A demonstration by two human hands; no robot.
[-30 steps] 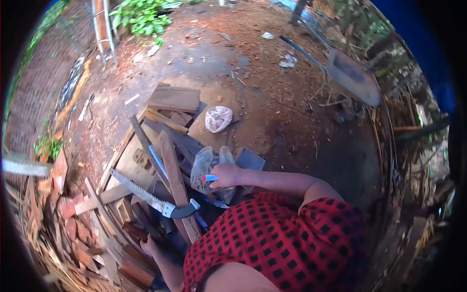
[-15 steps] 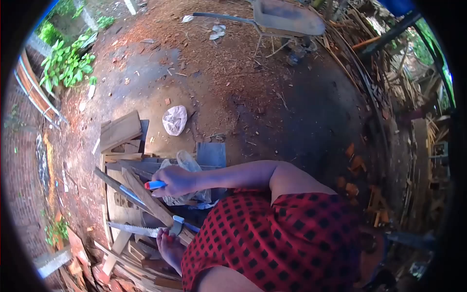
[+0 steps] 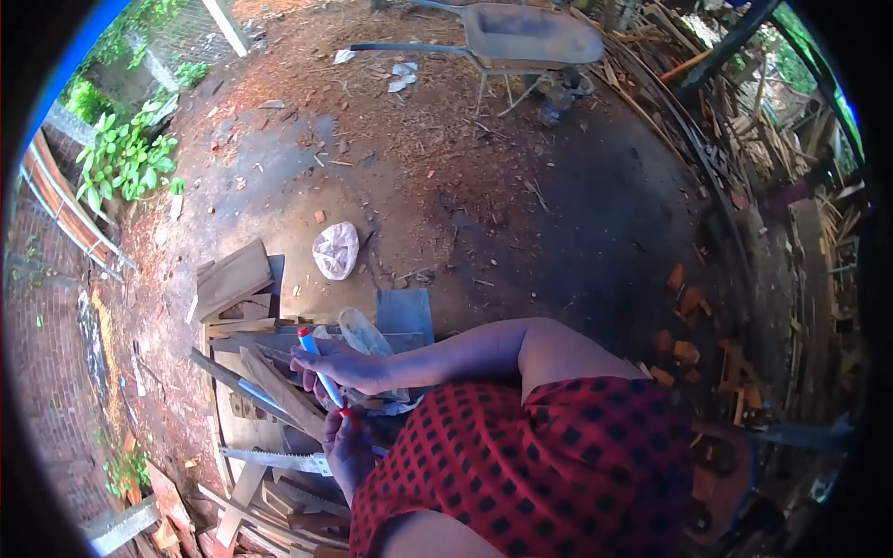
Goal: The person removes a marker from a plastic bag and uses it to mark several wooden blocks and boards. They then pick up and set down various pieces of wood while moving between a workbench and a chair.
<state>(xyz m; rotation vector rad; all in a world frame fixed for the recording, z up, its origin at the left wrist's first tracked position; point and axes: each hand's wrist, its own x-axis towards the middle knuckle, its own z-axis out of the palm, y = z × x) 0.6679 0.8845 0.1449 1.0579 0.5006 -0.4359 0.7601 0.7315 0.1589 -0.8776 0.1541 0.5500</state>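
A blue-and-white marker [image 3: 319, 365] with red ends slants between my two hands. My right hand [image 3: 339, 363] is closed around its upper part, the red tip standing above the fingers. My left hand [image 3: 348, 453] pinches the red piece at the lower end, which looks like a cap. Beside the left hand lies a handsaw [image 3: 270, 458], its toothed blade pointing left and its handle hidden. Under and around the hands are wooden boards [image 3: 279, 386], a dark bar with a blue strip [image 3: 237, 379] and a clear plastic bag [image 3: 365, 333].
A tied whitish plastic bag [image 3: 336, 251] sits on the dirt ground beyond the boards. A wheelbarrow [image 3: 532, 35] stands at the top. Scrap wood piles up on the right, and more planks [image 3: 172, 502] lie at lower left. A brick wall [image 3: 56, 344] runs along the left.
The marker has turned from nearly level to slanting upright. My left hand has come up to its lower end, away from the saw's handle end. The whole view has shifted slightly.
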